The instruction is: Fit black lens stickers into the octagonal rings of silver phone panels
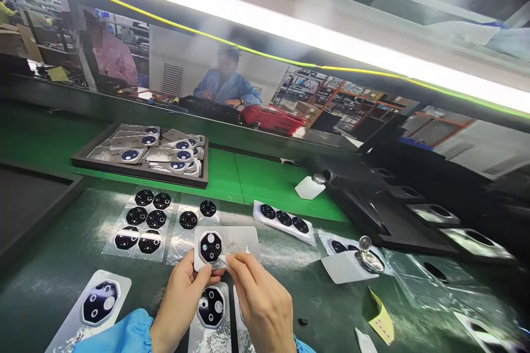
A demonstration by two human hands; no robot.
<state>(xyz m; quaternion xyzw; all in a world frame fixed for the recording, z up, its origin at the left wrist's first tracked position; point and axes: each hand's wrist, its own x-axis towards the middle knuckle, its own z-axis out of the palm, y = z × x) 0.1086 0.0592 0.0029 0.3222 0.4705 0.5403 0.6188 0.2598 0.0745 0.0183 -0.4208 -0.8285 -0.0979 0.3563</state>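
My left hand (182, 300) grips the lower left corner of a silver phone back cover (238, 242) that carries a black octagonal camera module (211, 246). My right hand (259, 300) pinches a thin clear film tab (226, 259) at the cover's lower edge, right beside the module. Two more back covers lie below my hands: one (209, 314) between my wrists, another (93, 303) at the lower left. Sheets of black octagonal lens stickers (143, 220) lie just beyond the held cover.
A dark tray (141, 168) of stacked back covers stands at the back left. Another sticker strip (284, 219) lies mid-table. A small metal dispenser (366, 256) sits on white paper to the right; black trays (397, 209) stand beyond it. Two people work behind the conveyor.
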